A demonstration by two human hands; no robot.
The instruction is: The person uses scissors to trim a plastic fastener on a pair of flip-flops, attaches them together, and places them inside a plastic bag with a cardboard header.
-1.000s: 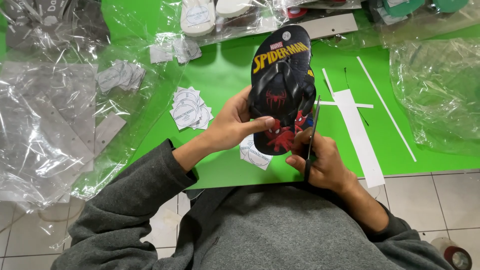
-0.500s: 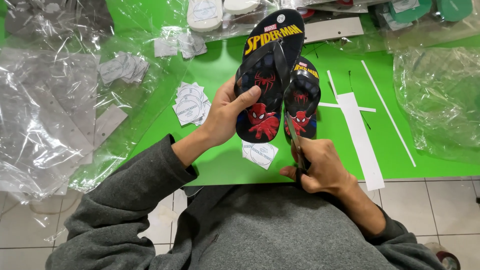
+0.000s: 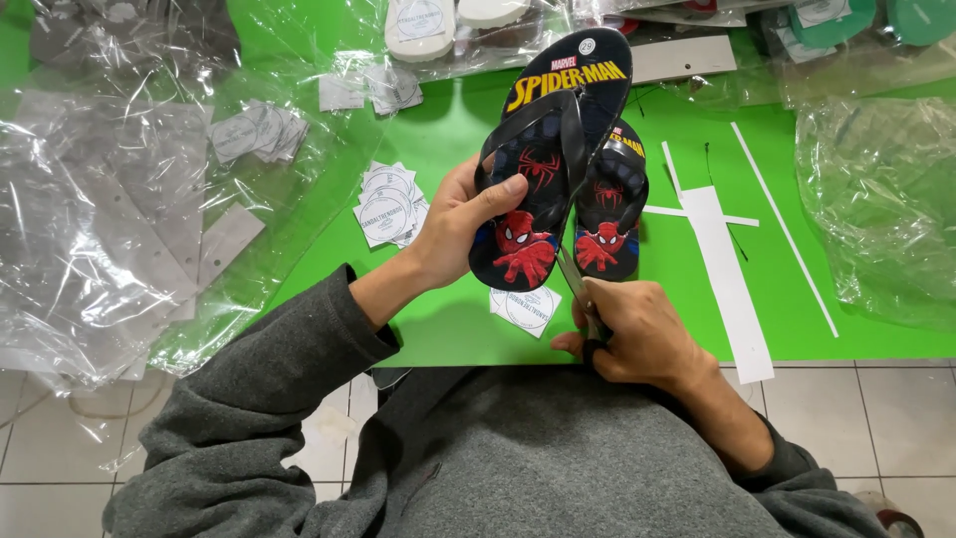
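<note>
While the green table [image 3: 448,329] is lying under everything as the ground of the scene, a pair of black flip-flops [image 3: 558,179] with red figure prints is being held up above its near middle. The pair is being gripped by the left hand [image 3: 463,224], whose fingers are being wrapped around the left sandal's edge, the thumb being pressed on the strap side. Below the pair, close to the table's near edge, the right hand [image 3: 637,334] is being kept closed around a thin dark tool [image 3: 578,289], whose slim tip is being pointed up between the two sandals; what kind of tool it is cannot be told. Round paper tags [image 3: 386,207] are being left in a loose pile on the table, to the left of the pair, and one more tag [image 3: 525,307] is lying just under it. A long white strip [image 3: 732,289] is lying on the table's right part. Clear plastic bags [image 3: 90,239] are being heaped over the table's left side.
</note>
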